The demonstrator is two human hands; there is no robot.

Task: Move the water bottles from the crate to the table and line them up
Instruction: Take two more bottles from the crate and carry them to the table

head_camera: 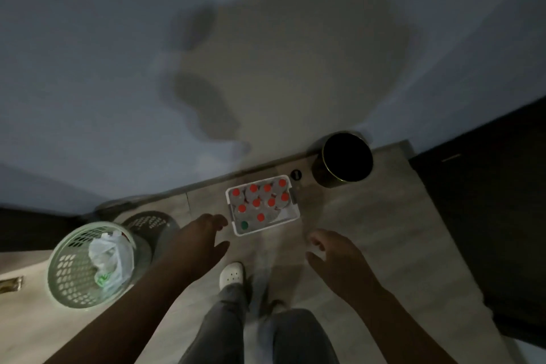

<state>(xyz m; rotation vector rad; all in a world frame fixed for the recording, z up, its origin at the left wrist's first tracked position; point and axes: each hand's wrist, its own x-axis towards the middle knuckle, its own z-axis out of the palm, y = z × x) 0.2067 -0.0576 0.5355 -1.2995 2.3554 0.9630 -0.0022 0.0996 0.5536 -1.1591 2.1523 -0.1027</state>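
Note:
A white crate (292, 217) stands on the floor by the wall. It holds several water bottles (256, 203) with red caps and one with a green cap (244, 225) at its near left corner. My left hand (204, 235) hangs open just left of the crate, fingers spread, holding nothing. To the near right of the crate my right hand (334, 254) is also open and empty. Neither hand touches the crate. No table top is in view.
A green perforated basket (74, 269) with a plastic bag in it stands at the left, a dark round lid behind it. A dark bin (344, 161) stands by the wall right of the crate. Dark furniture (496, 216) fills the right. My white-shod foot (232, 275) is below the crate.

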